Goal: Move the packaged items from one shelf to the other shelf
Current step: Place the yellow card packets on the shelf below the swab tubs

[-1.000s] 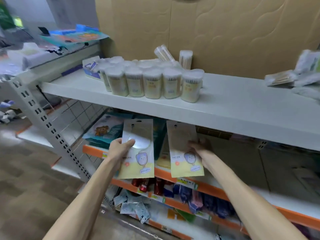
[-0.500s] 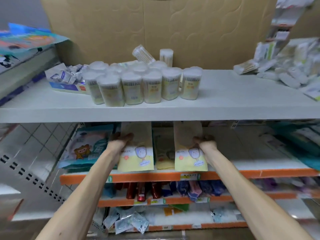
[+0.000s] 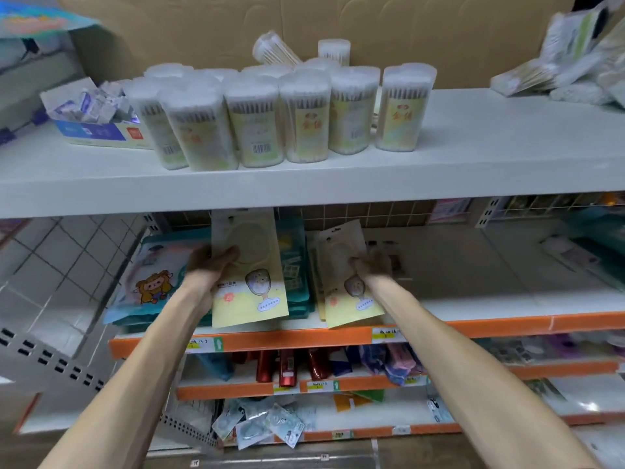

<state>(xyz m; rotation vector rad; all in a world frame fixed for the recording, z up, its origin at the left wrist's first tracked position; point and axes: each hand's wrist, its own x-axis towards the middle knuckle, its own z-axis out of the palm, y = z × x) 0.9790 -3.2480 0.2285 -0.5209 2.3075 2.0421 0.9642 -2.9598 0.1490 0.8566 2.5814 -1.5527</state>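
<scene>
Two flat yellow-and-beige packets are held under the white upper shelf (image 3: 338, 177). My left hand (image 3: 211, 265) grips the left packet (image 3: 248, 289) by its left edge, thumb across the front. My right hand (image 3: 372, 265) grips the right packet (image 3: 351, 299) near its middle, over a small stack of similar packets on the orange-edged shelf (image 3: 507, 321). A pile of teal packets (image 3: 294, 282) lies behind the left packet.
Several cotton-swab tubs (image 3: 304, 120) crowd the upper shelf, with a blue-and-white box (image 3: 94, 130) at left and loose bags (image 3: 575, 62) at right. A cartoon-print pack (image 3: 155, 275) lies left of my hand. Red bottles (image 3: 287, 367) fill the lower shelf.
Both hands have pushed the packets further in under the upper shelf. The right packet now tilts and sits lower over the stack. The camera has moved closer.
</scene>
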